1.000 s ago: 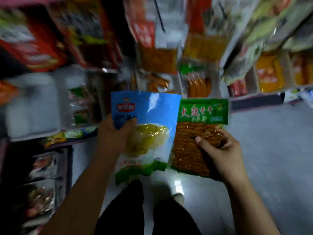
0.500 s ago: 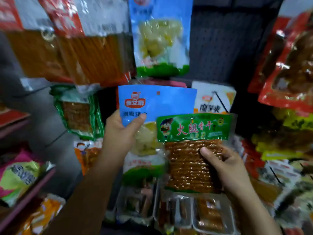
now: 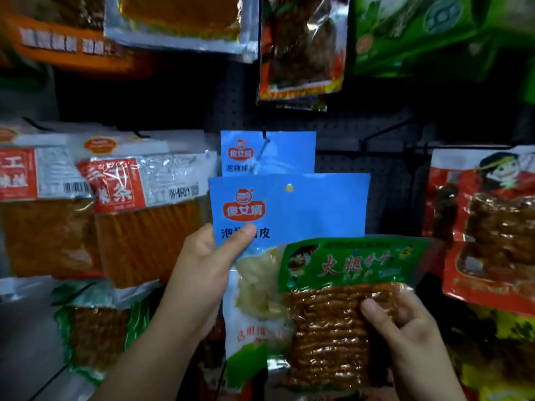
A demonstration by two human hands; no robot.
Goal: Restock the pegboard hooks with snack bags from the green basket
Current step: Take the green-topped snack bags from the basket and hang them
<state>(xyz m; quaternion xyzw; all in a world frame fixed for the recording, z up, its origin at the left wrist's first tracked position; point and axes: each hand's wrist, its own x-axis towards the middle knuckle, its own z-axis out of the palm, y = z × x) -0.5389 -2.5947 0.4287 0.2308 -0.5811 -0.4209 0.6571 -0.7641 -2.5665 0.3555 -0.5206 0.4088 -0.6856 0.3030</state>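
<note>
Left: two orange strip packs with red-white labels, overlapping, barcodes showing. Below them: green-edged pack, blurred. Top: silver-edged orange pack, red-edged foil pack, big green pack. Right: red cartoon-face pack, with yellow pack under it.

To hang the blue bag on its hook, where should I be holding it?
Keep the left hand on the held blue bag at its upper left edge, coming from the left. That flat header is stiff, and this grip leaves the hang hole clear and facing the hook above, where a matching blue bag hangs.
</note>
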